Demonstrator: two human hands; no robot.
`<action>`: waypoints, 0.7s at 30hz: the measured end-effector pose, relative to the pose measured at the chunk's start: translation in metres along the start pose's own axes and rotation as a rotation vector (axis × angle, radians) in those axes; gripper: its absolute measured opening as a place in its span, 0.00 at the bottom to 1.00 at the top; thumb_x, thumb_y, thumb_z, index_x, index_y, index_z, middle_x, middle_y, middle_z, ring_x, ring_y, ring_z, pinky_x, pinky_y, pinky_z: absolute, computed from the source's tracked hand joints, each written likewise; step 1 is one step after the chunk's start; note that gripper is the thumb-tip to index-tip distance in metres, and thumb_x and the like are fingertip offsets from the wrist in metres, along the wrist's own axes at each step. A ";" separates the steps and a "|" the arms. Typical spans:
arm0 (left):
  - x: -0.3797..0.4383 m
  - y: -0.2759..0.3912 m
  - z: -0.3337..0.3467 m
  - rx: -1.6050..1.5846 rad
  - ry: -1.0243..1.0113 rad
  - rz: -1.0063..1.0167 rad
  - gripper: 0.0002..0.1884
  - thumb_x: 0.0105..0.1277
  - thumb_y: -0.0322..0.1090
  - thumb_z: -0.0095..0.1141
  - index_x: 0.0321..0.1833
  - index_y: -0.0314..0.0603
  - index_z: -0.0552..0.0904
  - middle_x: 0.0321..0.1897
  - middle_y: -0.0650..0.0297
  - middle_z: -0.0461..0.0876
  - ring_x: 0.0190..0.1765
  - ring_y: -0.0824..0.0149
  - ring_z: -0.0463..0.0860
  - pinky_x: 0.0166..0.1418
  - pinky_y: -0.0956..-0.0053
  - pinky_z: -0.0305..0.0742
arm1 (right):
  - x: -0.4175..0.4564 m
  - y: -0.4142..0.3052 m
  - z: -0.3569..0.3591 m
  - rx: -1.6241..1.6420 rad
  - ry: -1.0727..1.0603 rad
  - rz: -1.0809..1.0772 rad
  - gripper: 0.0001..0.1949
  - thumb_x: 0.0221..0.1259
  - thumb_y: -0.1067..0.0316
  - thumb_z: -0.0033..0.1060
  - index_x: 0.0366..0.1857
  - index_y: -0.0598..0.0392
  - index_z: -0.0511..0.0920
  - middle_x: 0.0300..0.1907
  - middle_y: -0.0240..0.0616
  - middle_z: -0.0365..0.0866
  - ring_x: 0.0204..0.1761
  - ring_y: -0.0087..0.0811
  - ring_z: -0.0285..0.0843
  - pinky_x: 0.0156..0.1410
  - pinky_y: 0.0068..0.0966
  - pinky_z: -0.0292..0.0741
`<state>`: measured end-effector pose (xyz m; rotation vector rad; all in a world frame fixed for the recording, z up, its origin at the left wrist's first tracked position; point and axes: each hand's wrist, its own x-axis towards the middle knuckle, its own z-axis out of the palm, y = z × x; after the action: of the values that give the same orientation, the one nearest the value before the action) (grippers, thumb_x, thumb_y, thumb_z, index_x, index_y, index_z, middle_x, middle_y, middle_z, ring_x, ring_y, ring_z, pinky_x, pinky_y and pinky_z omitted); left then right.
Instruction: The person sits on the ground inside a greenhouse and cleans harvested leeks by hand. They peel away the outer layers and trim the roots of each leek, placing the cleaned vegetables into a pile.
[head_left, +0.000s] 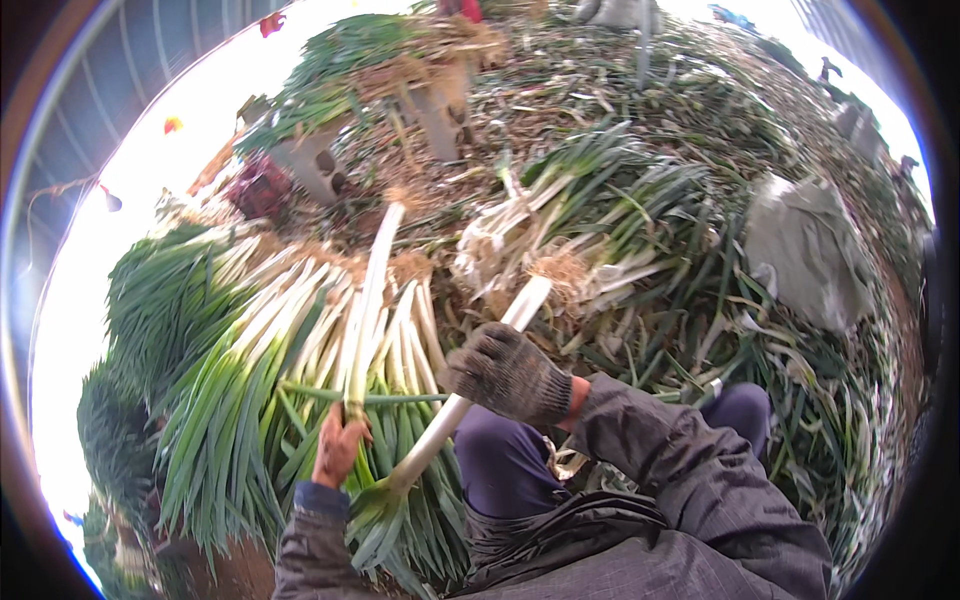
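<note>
My bare left hand (341, 446) is wrapped around a long green onion (375, 277), low on its stalk where the white turns green. Its root end points away from me. My right hand (510, 371), in a dark knitted glove, grips a second long green onion (431, 442) around its white shaft. The roots of that one stick out beyond my fist, while its leaves hang down near my left forearm. Beneath both stalks lies a pile of green onions (300, 337), white ends away from me and green leaves (225, 420) toward me.
Another heap of green onions (570, 195) with dry outer skins lies ahead. Farther off, more onions (352, 67) rest on a stand of hollow blocks (442, 120). A pale woven sack (810, 255) sits at the right, amid onion leaf waste (802, 420) covering the ground. My knee (502, 457) is close below.
</note>
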<state>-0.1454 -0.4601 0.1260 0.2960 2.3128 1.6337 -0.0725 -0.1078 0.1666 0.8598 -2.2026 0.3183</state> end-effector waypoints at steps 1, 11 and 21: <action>-0.015 0.012 0.014 -0.044 -0.094 -0.024 0.14 0.64 0.30 0.54 0.51 0.34 0.79 0.38 0.59 0.84 0.36 0.67 0.83 0.43 0.70 0.81 | 0.000 0.003 -0.007 -0.005 0.048 0.015 0.22 0.58 0.64 0.61 0.59 0.46 0.79 0.54 0.36 0.79 0.57 0.37 0.79 0.66 0.41 0.75; -0.096 0.027 0.051 0.042 -0.376 -0.146 0.22 0.60 0.21 0.51 0.60 0.34 0.75 0.44 0.61 0.84 0.47 0.69 0.83 0.58 0.71 0.78 | -0.047 0.027 -0.063 -0.385 0.128 0.203 0.28 0.60 0.64 0.66 0.68 0.42 0.77 0.68 0.37 0.76 0.74 0.42 0.72 0.80 0.48 0.69; -0.156 0.018 0.114 0.394 -0.306 -0.068 0.41 0.62 0.47 0.73 0.73 0.33 0.68 0.55 0.38 0.83 0.58 0.43 0.86 0.64 0.58 0.79 | -0.066 0.012 -0.029 -0.356 -0.191 0.244 0.21 0.58 0.63 0.59 0.58 0.43 0.83 0.63 0.32 0.78 0.68 0.37 0.71 0.81 0.46 0.63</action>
<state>0.0405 -0.4053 0.1255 0.5061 2.3535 1.0085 -0.0318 -0.0537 0.1402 0.4429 -2.4464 -0.0476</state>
